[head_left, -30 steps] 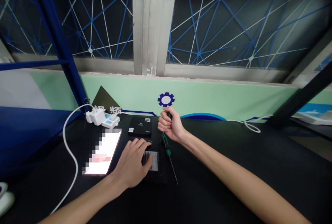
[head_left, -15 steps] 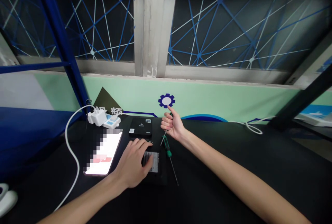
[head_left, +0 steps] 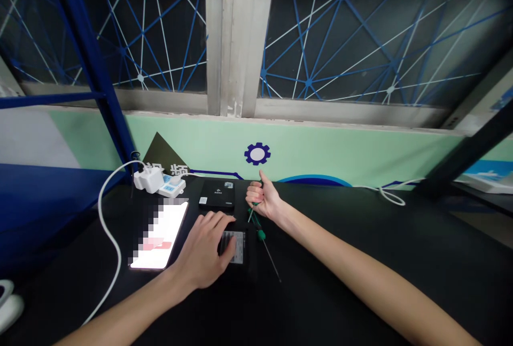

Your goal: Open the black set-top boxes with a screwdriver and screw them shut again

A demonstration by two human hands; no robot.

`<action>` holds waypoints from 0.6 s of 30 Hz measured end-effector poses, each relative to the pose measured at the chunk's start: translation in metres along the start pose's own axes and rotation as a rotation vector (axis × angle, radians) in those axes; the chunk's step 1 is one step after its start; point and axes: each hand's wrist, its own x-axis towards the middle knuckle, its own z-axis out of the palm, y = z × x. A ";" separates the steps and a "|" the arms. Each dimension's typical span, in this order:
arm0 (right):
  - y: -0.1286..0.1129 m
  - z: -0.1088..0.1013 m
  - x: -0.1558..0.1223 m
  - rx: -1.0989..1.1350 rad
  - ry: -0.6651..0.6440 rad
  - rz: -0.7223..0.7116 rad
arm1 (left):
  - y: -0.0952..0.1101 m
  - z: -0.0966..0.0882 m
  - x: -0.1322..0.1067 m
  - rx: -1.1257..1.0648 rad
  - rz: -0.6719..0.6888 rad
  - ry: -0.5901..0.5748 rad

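My left hand (head_left: pixel 206 252) lies flat with fingers apart on a small dark device with a white label (head_left: pixel 235 245) on the black table. My right hand (head_left: pixel 262 199) is closed around a thin green-handled screwdriver, thumb up, its tip pointing down toward the device's far edge. A second green-handled screwdriver (head_left: pixel 265 245) lies on the table just right of the device. A black box (head_left: pixel 217 195) sits behind the device.
A lit phone (head_left: pixel 159 236) lies left of my left hand. A white charger and power strip (head_left: pixel 158 182) with a white cable (head_left: pixel 105 228) sit at the back left. Blue frame posts (head_left: pixel 90 63) stand left; a white cable loop (head_left: pixel 387 194) lies at the back right.
My right hand has lowered with the screwdriver toward the table. My left hand has stayed on the device.
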 end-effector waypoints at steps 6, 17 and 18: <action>0.009 0.001 0.000 0.014 -0.004 0.064 | -0.001 -0.001 0.001 -0.006 0.015 0.002; -0.003 -0.001 -0.002 0.026 0.003 0.129 | 0.000 -0.006 0.001 -0.063 0.050 -0.056; -0.003 -0.001 -0.002 0.023 0.002 0.134 | 0.000 -0.006 0.001 -0.062 0.047 -0.052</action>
